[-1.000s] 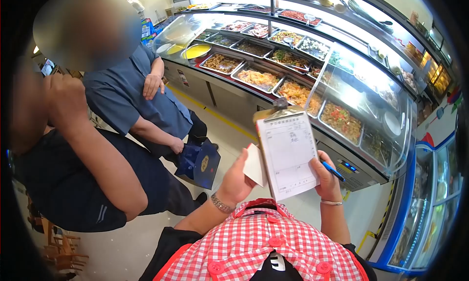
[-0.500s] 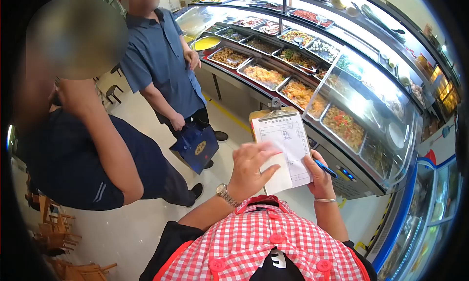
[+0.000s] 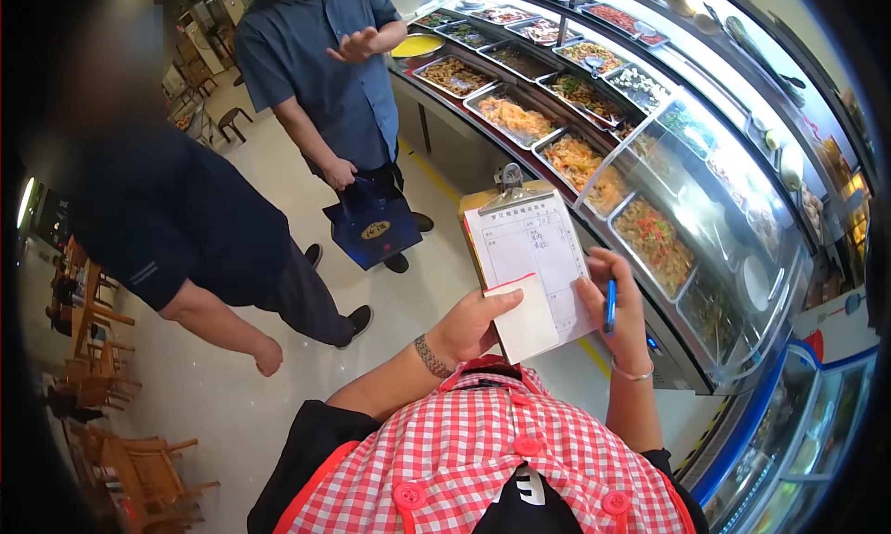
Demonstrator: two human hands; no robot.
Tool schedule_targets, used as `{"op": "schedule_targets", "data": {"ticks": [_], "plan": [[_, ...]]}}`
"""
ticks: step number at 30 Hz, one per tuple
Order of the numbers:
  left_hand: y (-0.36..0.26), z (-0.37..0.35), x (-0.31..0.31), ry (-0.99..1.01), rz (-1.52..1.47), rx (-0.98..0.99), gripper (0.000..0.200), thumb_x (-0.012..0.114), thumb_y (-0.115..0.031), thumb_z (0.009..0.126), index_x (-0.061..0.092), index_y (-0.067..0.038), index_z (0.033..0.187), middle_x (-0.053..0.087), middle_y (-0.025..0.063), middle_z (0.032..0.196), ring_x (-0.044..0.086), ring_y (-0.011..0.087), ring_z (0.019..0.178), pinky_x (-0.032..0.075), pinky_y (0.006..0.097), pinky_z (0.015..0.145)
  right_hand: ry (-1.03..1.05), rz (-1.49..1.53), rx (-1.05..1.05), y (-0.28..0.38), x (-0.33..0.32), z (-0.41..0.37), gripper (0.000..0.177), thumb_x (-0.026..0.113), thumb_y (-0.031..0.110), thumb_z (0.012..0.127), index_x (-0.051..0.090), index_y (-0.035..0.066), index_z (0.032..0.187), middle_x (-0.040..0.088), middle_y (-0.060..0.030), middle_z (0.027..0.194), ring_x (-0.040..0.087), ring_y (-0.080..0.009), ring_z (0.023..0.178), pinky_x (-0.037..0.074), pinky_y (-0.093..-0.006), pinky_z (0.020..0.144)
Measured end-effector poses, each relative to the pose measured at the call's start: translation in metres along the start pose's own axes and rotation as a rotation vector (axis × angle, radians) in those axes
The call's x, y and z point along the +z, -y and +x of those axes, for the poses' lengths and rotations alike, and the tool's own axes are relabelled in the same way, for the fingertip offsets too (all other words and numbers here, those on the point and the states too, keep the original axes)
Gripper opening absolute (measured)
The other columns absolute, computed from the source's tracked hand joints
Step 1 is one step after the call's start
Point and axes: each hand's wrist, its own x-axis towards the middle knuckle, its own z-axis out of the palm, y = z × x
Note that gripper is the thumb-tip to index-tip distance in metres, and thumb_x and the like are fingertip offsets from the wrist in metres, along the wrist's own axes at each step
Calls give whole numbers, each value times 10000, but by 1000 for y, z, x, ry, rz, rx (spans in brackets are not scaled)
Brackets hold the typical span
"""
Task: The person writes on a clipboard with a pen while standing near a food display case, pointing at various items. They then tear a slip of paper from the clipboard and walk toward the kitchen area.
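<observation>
Beside the food counter point(image 3: 453, 152), a paper slip point(image 3: 527, 319) is pinched on the clipboard point(image 3: 483, 201) by the left hand point(image 3: 469, 328), a pen point(image 3: 610, 304) is gripped by the right hand point(image 3: 626, 319), and the clipboard is best kept steady.

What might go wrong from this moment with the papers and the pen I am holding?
The left grip pins the slip to the clipboard with only its thumb on top; it may slide off. The right grip holds the blue pen and steadies the board's edge together, so either might slip.
</observation>
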Motion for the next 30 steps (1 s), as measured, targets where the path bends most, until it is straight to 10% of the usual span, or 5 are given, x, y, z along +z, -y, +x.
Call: {"op": "schedule_targets", "data": {"ticks": [2, 8, 15, 30], "plan": [[2, -1, 11, -79, 47, 5, 471, 506, -207, 922, 375, 16, 1315, 510, 137, 1252, 531, 244, 1122, 440, 379, 948, -129, -313, -361, 16, -5, 2, 398, 674, 99, 790, 530, 9, 1151, 610, -118, 1063, 586, -195, 960, 444, -268, 835], [13, 15, 21, -42, -57, 180, 430, 487, -247, 940, 402, -45, 1310, 488, 89, 1276, 503, 215, 1150, 411, 373, 981, 350, -311, -636, 45, 10, 6, 472, 707, 136, 697, 560, 51, 1137, 581, -157, 1168, 526, -339, 1124, 389, -421, 972], [7, 7, 23, 11, -289, 80, 496, 402, -409, 954, 378, -79, 1323, 490, 88, 1273, 507, 220, 1140, 409, 384, 970, 385, -321, -563, 31, 16, 0, 398, 683, 156, 729, 556, 24, 1083, 582, -198, 1162, 527, -357, 1133, 331, -461, 1024], [-7, 32, 21, 110, 20, 133, 490, 489, -136, 892, 344, -8, 1343, 429, 124, 1338, 442, 242, 1219, 347, 379, 1033, 295, -393, -619, 32, -9, 11, 404, 685, 145, 740, 567, 69, 1119, 606, -139, 1110, 581, -297, 1035, 422, -398, 931]]}}
